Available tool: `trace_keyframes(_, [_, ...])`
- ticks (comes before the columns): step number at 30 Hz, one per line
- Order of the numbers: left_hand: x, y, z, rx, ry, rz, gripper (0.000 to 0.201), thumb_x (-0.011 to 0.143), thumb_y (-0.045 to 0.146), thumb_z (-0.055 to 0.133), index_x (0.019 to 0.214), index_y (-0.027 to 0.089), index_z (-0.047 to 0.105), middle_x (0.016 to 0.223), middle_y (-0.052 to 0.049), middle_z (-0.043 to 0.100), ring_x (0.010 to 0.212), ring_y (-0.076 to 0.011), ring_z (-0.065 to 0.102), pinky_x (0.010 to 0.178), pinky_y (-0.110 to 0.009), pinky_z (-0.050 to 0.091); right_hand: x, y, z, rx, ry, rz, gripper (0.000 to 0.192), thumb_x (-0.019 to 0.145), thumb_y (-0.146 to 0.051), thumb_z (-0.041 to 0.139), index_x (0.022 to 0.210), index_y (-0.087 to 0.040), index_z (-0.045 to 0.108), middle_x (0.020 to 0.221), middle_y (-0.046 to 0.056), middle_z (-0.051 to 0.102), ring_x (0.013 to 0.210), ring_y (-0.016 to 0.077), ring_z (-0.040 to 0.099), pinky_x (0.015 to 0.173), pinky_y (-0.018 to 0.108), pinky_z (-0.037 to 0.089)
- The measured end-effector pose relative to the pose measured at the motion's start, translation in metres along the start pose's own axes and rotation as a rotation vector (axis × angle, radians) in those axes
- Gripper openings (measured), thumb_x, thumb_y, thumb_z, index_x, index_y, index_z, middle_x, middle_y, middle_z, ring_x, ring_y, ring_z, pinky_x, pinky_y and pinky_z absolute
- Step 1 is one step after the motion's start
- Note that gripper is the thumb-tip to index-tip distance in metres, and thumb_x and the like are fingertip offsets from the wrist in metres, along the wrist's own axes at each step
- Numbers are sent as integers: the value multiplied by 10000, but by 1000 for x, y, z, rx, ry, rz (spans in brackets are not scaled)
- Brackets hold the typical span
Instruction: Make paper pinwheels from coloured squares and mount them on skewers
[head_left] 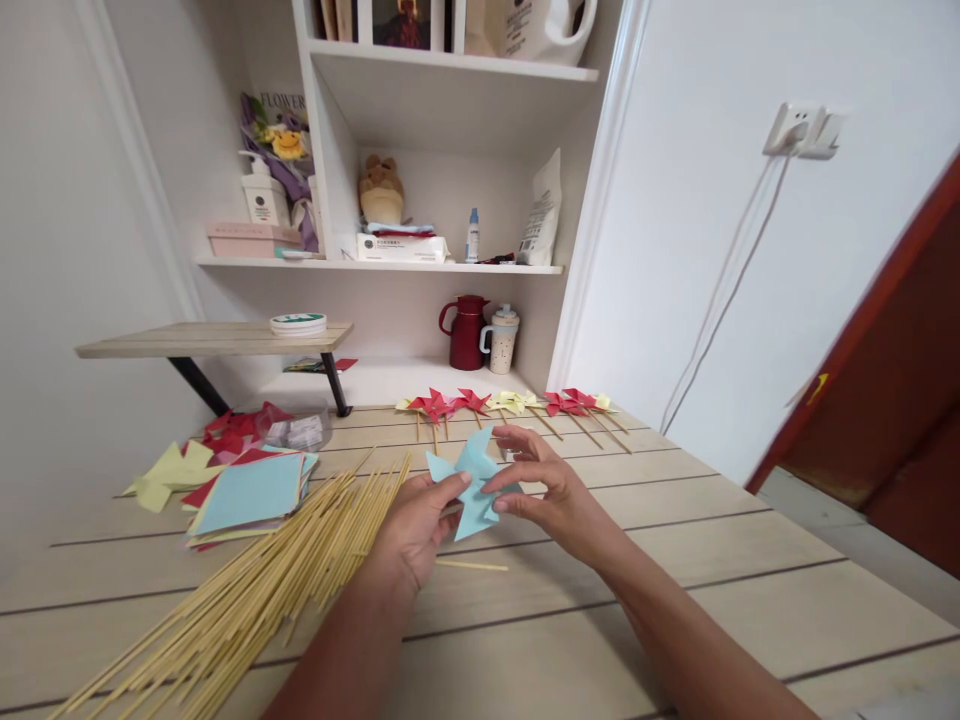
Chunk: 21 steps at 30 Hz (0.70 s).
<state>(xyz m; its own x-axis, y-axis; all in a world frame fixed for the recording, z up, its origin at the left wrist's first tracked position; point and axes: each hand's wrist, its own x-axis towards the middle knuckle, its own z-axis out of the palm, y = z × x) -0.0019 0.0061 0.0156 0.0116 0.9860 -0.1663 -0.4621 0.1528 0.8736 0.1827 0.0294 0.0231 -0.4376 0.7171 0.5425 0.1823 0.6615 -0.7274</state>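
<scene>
A light-blue paper pinwheel (475, 484) is held up over the middle of the table, its folded blades pointing outward. My left hand (421, 520) grips it from the left, thumb pressed on the front of the paper and the other fingers behind. From the right, my right hand (551, 478) pinches its edge between thumb and fingers, with the upper fingers curled. One loose thin wooden stick (472, 566) lies on the table beneath the pinwheel. Left of my hands spreads a large pile of similar sticks (300, 550).
Finished red and yellow pinwheels on sticks (472, 402) line the table's far edge. Coloured paper sheets (251, 495), folded yellow paper (171, 475) and a clear plastic box (296, 430) sit at left. A raised wooden shelf (210, 338), red jug (468, 333) and cup (502, 340) stand behind.
</scene>
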Motion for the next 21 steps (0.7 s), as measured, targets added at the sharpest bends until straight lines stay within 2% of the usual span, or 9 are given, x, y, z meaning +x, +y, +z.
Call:
trace_keyframes(3, [1, -1, 0, 2, -5, 3, 244, 640, 199, 822, 841, 105, 721, 866, -126, 763, 739, -207, 697, 720, -332, 575, 0, -1, 0, -8, 1, 14, 53, 810, -340, 750, 791, -296, 773, 1386, 30, 460, 1312, 272, 437, 1097, 462, 387])
trace_keyframes(8, [1, 0, -1, 5, -17, -1, 256, 639, 207, 824, 849, 102, 720, 869, -131, 759, 722, -198, 689, 702, -326, 574, 0, -2, 0, -5, -9, 24, 62, 828, -337, 729, 855, -303, 773, 1414, 30, 425, 1297, 261, 449, 1070, 434, 411])
trace_keyframes(12, [1, -3, 0, -1, -15, -11, 229, 643, 195, 821, 825, 109, 711, 840, -119, 753, 717, -189, 683, 708, -314, 569, 1, -5, 4, -44, 13, 35, 121, 861, -334, 684, 792, -257, 746, 1293, 64, 485, 1266, 263, 469, 1063, 446, 402])
trace_keyframes(16, [1, -6, 1, 30, -1, -23, 224, 670, 207, 811, 848, 113, 713, 860, -113, 750, 677, -152, 666, 612, -245, 531, 2, -4, 7, -44, 83, 67, 172, 882, -361, 646, 790, -232, 714, 1179, 81, 521, 1190, 255, 514, 1015, 449, 438])
trace_keyframes(21, [1, -3, 1, -30, 12, -20, 214, 646, 173, 828, 816, 115, 711, 834, -113, 751, 702, -168, 678, 692, -280, 554, 0, -4, -6, 15, 180, 16, 146, 898, -384, 626, 910, -272, 719, 1310, 65, 498, 1283, 261, 462, 1090, 473, 386])
